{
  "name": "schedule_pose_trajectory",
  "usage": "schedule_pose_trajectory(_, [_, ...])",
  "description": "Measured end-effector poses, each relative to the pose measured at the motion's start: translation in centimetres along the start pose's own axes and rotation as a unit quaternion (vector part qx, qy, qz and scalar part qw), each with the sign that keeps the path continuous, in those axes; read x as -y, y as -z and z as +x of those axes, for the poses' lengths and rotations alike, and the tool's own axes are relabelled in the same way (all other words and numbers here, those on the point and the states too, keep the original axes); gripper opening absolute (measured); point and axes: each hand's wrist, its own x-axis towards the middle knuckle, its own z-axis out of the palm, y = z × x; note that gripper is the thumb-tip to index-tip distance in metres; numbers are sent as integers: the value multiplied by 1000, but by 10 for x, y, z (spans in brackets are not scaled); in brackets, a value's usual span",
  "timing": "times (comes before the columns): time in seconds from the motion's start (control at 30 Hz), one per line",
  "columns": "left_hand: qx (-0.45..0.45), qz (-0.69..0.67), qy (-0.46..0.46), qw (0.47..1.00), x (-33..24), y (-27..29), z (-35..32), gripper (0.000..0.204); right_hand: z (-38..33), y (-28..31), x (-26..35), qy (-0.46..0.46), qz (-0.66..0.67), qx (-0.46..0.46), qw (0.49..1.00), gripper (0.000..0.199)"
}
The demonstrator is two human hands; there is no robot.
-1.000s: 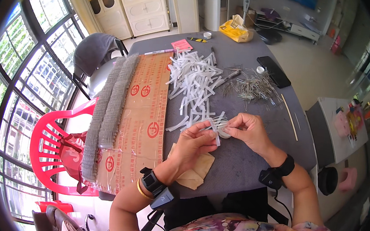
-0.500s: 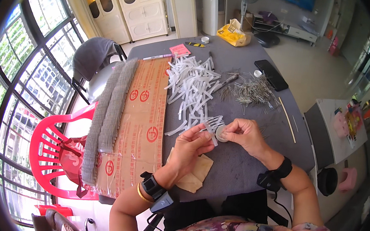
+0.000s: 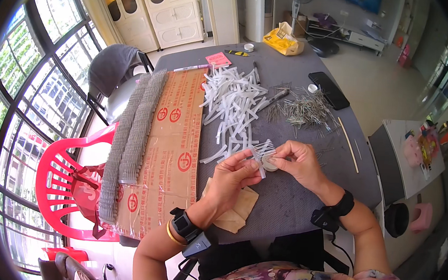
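Over the near part of the table, my left hand [image 3: 236, 173] is closed on a white strip [image 3: 257, 158]. Several thin pale prongs stick out from the strip's right side, like a comb. Close by on the right, my right hand [image 3: 300, 165] has thumb and fingertips pinched together beside the prongs. Whatever is in that pinch is too small to make out. A small round whitish dish [image 3: 270, 165] shows between the hands, partly hidden by the right fingertips. Beyond them lies a heap of loose white strips [image 3: 236, 95], with a pile of thin metal pins [image 3: 309, 111] to its right.
Rows of grey pronged strips [image 3: 142, 127] lie on a brown printed cardboard sheet [image 3: 169, 188] at left. A folded tan cloth or paper [image 3: 238, 210] is near my left wrist. A black phone [image 3: 328, 90], a wooden stick [image 3: 347, 145] and a yellow bag [image 3: 284, 39] are farther off.
My right fingertips have moved slightly up, off the small round dish and toward the prongs. The strip in my left hand has shifted a little.
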Motion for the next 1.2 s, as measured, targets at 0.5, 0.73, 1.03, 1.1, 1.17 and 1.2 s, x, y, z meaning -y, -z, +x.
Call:
schedule_pose_trajectory(0.5, [-7, 136, -82, 987, 8, -4, -2, 21, -2, 2, -7, -52, 16, 17, 998, 11])
schedule_pose_trajectory(0.73, [-18, 109, -23, 994, 0, 2, 0, 34, 15, 40, 21, 45, -272, 87, 957, 28])
schedule_pose_trajectory(1.03, [22, 27, 58, 998, -5, 1, 5, 32, -3, 132, 19, -205, -521, 85, 824, 17])
schedule_pose_trajectory(1.1, [18, 27, 51, 998, -5, 1, 4, 31, -4, 129, 15, -186, -515, 56, 835, 11])
schedule_pose_trajectory(1.17, [6, 37, 31, 999, -2, 4, 5, 30, -2, 123, 16, -170, -489, 28, 855, 9])
schedule_pose_trajectory(1.2, [4, 42, 23, 999, 0, 7, 6, 29, -1, 121, 18, -158, -463, -5, 872, 8])
